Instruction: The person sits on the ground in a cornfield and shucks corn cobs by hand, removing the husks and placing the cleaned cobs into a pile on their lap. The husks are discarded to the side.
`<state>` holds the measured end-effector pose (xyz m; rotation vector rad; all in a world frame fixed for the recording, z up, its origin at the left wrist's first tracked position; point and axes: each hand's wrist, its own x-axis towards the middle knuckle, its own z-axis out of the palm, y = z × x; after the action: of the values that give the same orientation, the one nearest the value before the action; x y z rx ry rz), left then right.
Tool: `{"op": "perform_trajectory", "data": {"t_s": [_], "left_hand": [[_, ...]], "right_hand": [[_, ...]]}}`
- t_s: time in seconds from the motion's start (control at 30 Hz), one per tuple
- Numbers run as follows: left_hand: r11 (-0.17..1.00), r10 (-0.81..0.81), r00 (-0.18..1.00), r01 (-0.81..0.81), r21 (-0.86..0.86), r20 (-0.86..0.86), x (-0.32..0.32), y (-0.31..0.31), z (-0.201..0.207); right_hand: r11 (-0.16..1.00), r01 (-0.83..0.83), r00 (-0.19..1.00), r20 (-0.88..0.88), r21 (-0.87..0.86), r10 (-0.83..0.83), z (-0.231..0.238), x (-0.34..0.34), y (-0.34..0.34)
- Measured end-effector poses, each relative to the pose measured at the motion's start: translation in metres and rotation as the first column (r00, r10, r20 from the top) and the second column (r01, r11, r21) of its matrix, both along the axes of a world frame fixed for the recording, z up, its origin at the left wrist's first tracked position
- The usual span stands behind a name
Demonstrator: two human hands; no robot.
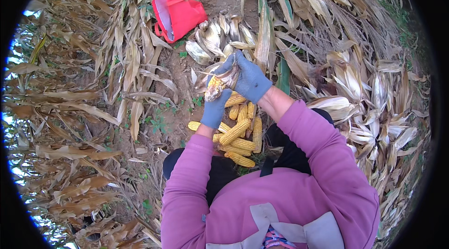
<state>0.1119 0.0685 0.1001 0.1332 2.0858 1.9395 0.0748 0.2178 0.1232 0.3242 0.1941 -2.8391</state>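
Observation:
Both my hands wear blue-grey gloves and meet around one corn cob (215, 85). Its lower end is bare, with yellow kernels and a pale, discoloured tip, while dry husk still wraps the upper part. My left hand (216, 108) grips the cob from below and the left side. My right hand (251, 78) is closed on the husk at the upper end. Below my hands lies a pile of husked yellow cobs (236, 132), close to my knees. Just beyond my hands rest several cobs in pale husks (213, 38).
A red bag (180, 15) with a grey lining lies on the soil at the far left. Loose husks (348, 104) are heaped on the right. Cut dry stalks (322, 10) spread at the far right, and dried corn plants (61, 104) line the left side.

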Motion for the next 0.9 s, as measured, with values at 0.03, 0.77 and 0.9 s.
{"op": "perform_trajectory", "data": {"t_s": [0.03, 0.77, 0.9], "left_hand": [[0.999, 0.027, 0.999, -0.026, 0.022, -0.033, 0.0, -0.001, -0.002], [0.513, 0.675, 0.706, -0.659, 0.551, 0.216, -0.069, -0.016, 0.014], [0.481, 0.688, 0.65, -0.742, 0.466, 0.324, -0.1, -0.09, 0.014]], "right_hand": [[0.999, -0.012, 0.998, -0.062, -0.032, 0.01, 0.0, -0.002, -0.001], [0.873, -0.397, 0.912, 0.02, 0.283, 0.409, 0.01, 0.029, -0.028], [0.49, -0.402, 0.701, -0.084, 0.773, 0.708, 0.024, 0.063, -0.035]]}}
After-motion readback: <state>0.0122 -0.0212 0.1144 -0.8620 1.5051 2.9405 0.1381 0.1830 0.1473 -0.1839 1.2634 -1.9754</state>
